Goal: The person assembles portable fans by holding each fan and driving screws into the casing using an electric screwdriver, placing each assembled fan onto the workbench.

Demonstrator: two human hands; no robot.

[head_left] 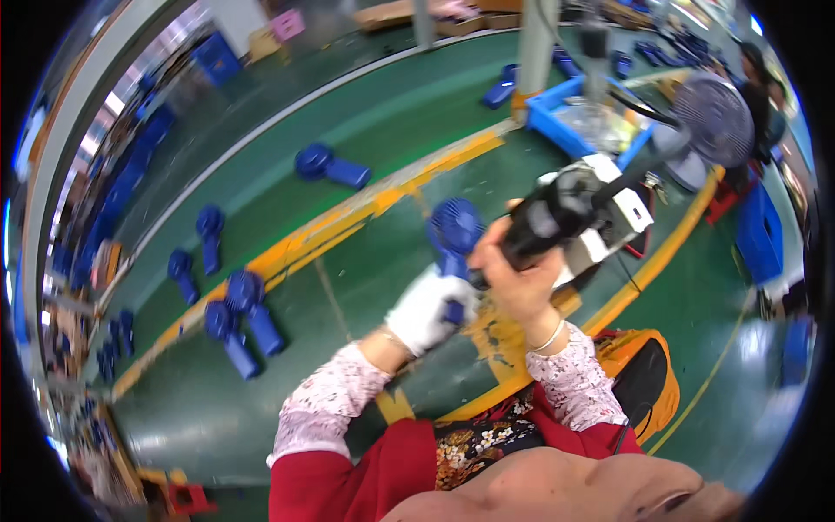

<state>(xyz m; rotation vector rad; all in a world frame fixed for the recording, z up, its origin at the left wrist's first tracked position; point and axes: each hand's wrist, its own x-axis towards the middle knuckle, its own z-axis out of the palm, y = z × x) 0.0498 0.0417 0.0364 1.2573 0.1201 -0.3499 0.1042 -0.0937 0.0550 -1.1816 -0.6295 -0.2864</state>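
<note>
My left hand, in a white glove, is closed around the handle of a blue handheld fan. The fan's round, grilled head points away from me, and its handle is partly hidden by the glove. In my bare right hand is a black power screwdriver, gripped around its body and tilted. Its lower end comes close to the fan's handle, beside the gloved fingers; I cannot tell whether the tip touches. A dark cable or arm runs from the tool's upper end toward the upper right.
More blue handheld fans lie on the green bench, one ahead and a cluster at left. A white metal block stands beside the screwdriver. Beyond are a blue tray of small parts and a grey fan. A person is at far right.
</note>
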